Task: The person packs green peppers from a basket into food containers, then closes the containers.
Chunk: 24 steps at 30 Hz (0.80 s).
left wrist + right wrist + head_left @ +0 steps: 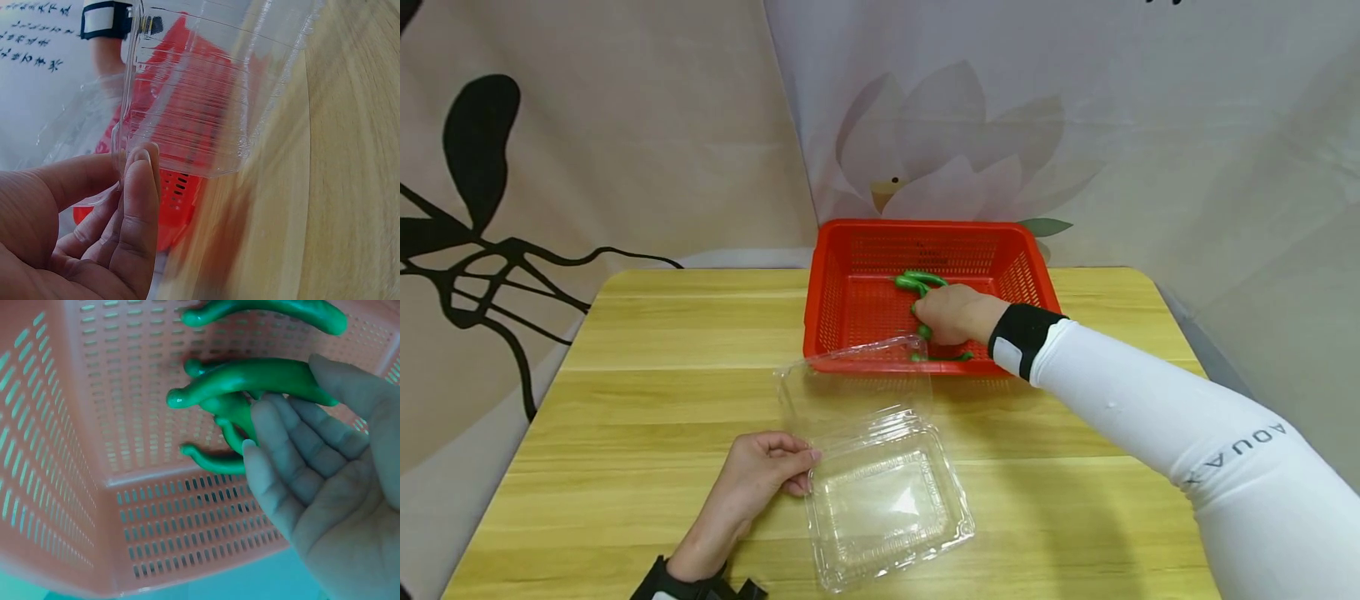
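A clear plastic clamshell box (887, 500) lies unfolded on the table, its lid (857, 392) leaning up against the red basket's front rim. My left hand (767, 471) pinches the box's left edge near the hinge, thumb on one side and fingers on the other, as the left wrist view shows. Inside the red plastic basket (842, 350) my right hand (955, 315) reaches down among several green chili peppers (917, 284). In the right wrist view, one long green pepper (250, 380) lies between its thumb and curled fingers; some fingertips are hidden behind the peppers.
Beneath everything is a wood-grain table (662, 375). The basket stands at its back edge, before a printed cloth backdrop (685, 125). Another green pepper (269, 309) lies apart from the pile, beyond the held one. The raised lid overlaps the basket's front left.
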Each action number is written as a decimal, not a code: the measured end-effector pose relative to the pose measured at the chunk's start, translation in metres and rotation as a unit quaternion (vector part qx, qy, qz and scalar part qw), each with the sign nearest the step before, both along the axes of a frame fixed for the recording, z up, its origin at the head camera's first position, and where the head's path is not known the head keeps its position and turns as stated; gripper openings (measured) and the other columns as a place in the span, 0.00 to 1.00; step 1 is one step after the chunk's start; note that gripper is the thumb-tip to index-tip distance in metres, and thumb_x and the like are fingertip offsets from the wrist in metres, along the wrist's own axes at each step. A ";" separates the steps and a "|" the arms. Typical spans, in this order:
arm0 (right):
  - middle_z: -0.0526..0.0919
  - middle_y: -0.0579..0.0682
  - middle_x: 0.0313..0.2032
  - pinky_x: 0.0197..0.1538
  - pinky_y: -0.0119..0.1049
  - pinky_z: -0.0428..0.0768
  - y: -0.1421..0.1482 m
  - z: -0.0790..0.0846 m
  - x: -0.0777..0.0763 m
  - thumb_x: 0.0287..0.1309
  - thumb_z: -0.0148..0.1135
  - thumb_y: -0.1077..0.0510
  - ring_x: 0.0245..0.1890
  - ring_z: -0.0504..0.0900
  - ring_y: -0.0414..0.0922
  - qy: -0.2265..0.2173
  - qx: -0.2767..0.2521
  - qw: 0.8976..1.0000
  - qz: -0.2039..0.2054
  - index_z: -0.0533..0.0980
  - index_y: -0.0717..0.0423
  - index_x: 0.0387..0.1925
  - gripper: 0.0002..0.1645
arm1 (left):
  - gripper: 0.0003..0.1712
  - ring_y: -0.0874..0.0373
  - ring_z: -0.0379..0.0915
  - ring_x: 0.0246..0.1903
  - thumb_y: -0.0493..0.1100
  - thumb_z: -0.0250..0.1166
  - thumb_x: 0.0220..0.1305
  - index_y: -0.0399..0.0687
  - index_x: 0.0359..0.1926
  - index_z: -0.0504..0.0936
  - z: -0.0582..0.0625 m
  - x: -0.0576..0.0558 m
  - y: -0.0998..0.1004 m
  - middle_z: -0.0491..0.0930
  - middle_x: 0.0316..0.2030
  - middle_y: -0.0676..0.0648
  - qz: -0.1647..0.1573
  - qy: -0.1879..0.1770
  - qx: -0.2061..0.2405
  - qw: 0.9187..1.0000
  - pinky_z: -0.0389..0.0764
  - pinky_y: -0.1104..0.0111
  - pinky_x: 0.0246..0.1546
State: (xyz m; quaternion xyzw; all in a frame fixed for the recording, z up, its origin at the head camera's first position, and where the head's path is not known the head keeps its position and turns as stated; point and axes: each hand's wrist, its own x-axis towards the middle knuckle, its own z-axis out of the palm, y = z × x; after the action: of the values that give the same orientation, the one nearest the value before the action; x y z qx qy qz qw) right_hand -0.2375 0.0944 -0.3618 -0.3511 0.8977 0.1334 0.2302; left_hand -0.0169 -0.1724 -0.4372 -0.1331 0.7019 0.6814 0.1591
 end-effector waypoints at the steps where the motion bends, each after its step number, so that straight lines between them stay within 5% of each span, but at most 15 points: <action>1: 0.78 0.52 0.35 0.43 0.41 0.78 0.001 0.002 0.000 0.72 0.62 0.58 0.35 0.74 0.48 0.000 -0.005 1.000 0.002 0.76 0.54 0.38 0.05 | 0.11 0.56 0.82 0.22 0.31 0.74 0.62 0.24 0.39 0.84 0.000 0.000 0.000 0.85 0.27 0.37 0.000 0.000 0.000 1.000 0.87 0.67 0.24; 12: 0.74 0.49 0.21 0.34 0.39 0.77 0.010 0.037 0.002 0.67 0.65 0.58 0.27 0.75 0.48 0.010 -0.074 0.997 -0.012 0.75 0.53 0.22 0.15 | 0.12 0.56 0.82 0.22 0.33 0.75 0.63 0.25 0.40 0.85 0.001 0.001 0.000 0.85 0.27 0.38 -0.004 0.000 -0.001 1.000 0.88 0.67 0.25; 24: 0.56 0.43 0.18 0.26 0.35 0.56 0.028 0.063 0.010 0.62 0.65 0.61 0.21 0.57 0.41 0.031 -0.176 0.984 -0.026 0.67 0.50 0.19 0.20 | 0.11 0.56 0.82 0.23 0.33 0.75 0.63 0.25 0.40 0.86 0.002 0.001 0.000 0.85 0.27 0.38 -0.001 -0.001 -0.015 1.000 0.87 0.68 0.26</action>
State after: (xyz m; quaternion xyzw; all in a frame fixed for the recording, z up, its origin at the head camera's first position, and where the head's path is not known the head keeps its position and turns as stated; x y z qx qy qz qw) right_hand -0.2270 0.1223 -0.2989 -0.3584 0.9228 -0.0214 0.1401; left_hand -0.0159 -0.1722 -0.4347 -0.1355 0.7122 0.6705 0.1578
